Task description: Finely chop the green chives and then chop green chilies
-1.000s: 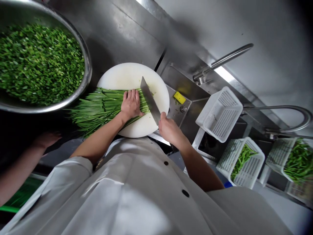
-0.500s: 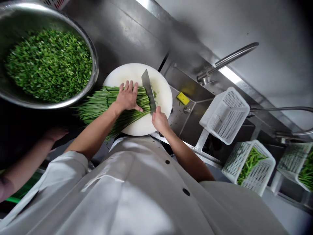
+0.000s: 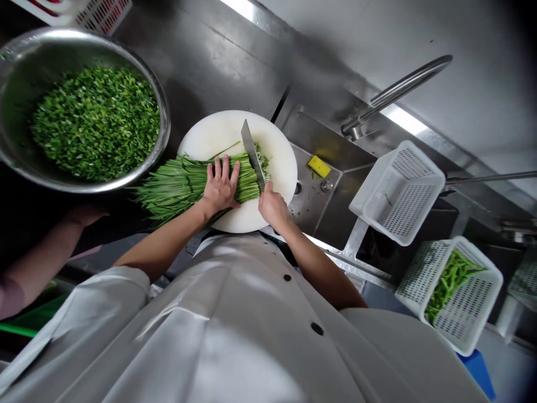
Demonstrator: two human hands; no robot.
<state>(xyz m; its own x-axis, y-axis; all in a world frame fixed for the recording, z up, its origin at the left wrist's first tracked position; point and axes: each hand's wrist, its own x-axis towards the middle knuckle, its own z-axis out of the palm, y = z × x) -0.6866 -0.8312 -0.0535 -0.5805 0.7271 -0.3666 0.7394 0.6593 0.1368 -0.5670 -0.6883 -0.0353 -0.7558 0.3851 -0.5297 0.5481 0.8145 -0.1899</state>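
Grey steel tabletop (image 3: 197,73), round white board (image 3: 205,131): long green stalks (image 3: 170,187) cross its nine-o'clock edge under the left hand (image 3: 220,187), grip wide (better curled, knuckles foremost); the right hand (image 3: 273,207) holds a flat steel cleaver (image 3: 253,155).

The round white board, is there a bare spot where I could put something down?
Yes: bare white shows on the board along its far edge, beyond the green stalks, and in a smaller patch between the left hand and the white jacket. The middle is crowded: stalks, left hand, chopped bits, and the knife in the right hand.
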